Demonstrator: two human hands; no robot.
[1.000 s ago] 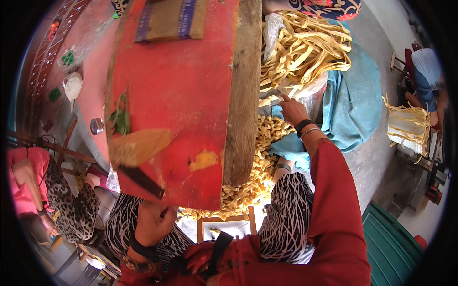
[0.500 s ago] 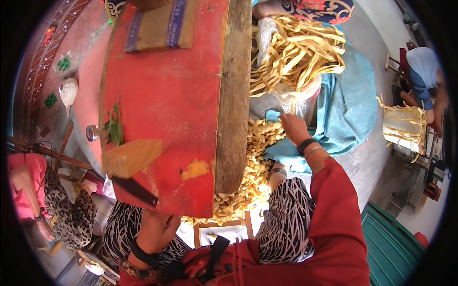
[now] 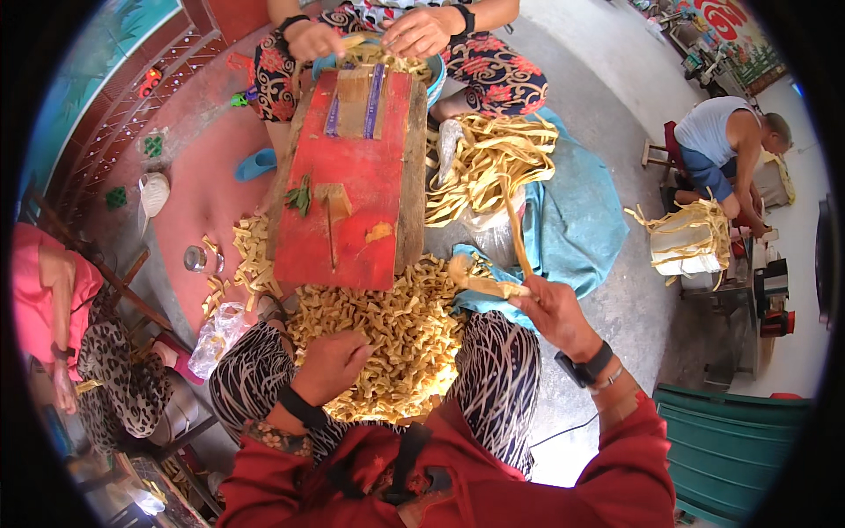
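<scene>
My right hand (image 3: pixel 559 319) pinches a long, flat yellow strip (image 3: pixel 480 283), its kind unclear. One part of the strip curls out to the left, and another runs up toward a heap of similar strips (image 3: pixel 502 158). My left hand (image 3: pixel 333 365) is closed, fingers curled, over a large pile of small knotted yellow pieces (image 3: pixel 387 326); whatever it holds is hidden. Beyond it lies a red board (image 3: pixel 352 167) along a thick wooden plank (image 3: pixel 410 176). A thin dark blade (image 3: pixel 333 242) with a wooden block (image 3: pixel 333 201) stands on the board, beside green leaves (image 3: pixel 300 195).
Across the board, another person's hands (image 3: pixel 414 33) work over a basin of strips. Blue cloth (image 3: pixel 581 220) lies under the heap. At left are a glass jar (image 3: pixel 194 258), plastic bag (image 3: pixel 218 339) and blue slipper (image 3: pixel 256 165). Other people sit at both sides; a green bin (image 3: pixel 731 449) stands lower right.
My view has drawn back and shows more of the board and pile. My right hand came away from the strip heap with a strip. My left hand now shows over the pile.
</scene>
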